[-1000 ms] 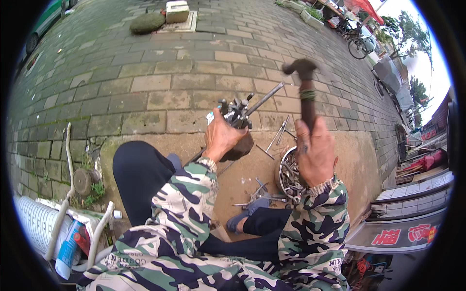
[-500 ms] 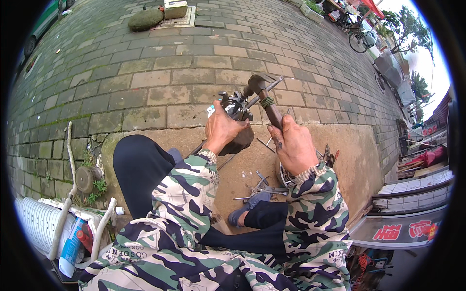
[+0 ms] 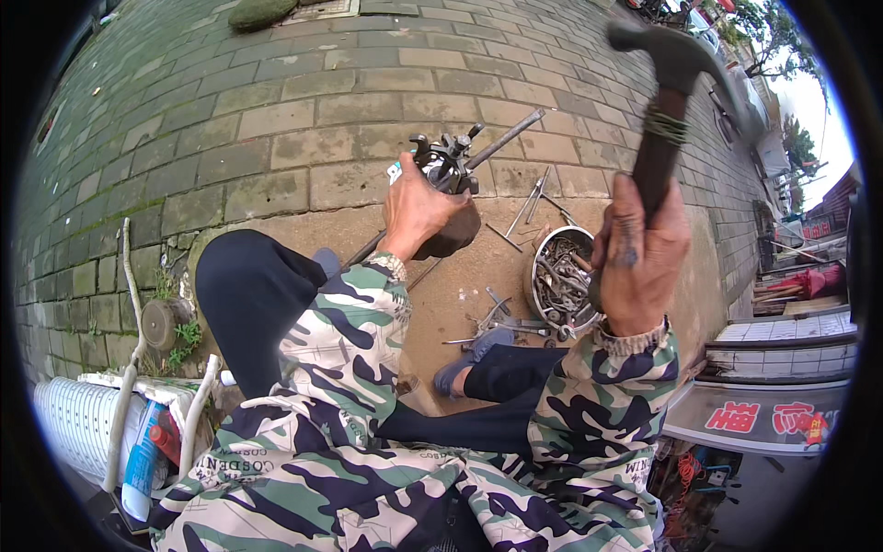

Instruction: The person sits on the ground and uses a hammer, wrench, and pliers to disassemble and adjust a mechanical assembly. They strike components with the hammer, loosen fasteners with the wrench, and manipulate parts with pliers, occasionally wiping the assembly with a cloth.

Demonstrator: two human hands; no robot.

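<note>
My right hand (image 3: 642,262) is closed round the handle of a claw hammer (image 3: 671,64), raised high on the right with its head upward. Green cord is wound round the handle below the head. My left hand (image 3: 425,213) grips a dark metal device with several jaws (image 3: 451,155), which looks like a gear puller. A long metal rod (image 3: 508,136) juts from it to the upper right. Under the left palm sits a dark rounded block (image 3: 457,235), partly hidden by my fingers. The hammer head is well apart from the device.
A round metal basin (image 3: 541,313) full of small metal parts stands near my right forearm. Loose tools (image 3: 501,324) and T-shaped metal bars (image 3: 529,201) lie on the concrete slab. A white ribbed container (image 3: 69,428) and a blue can (image 3: 141,460) are at left.
My right hand has swung the hammer up and to the right, away from the jawed device. The basin of parts now shows more fully. My left hand keeps its hold.
</note>
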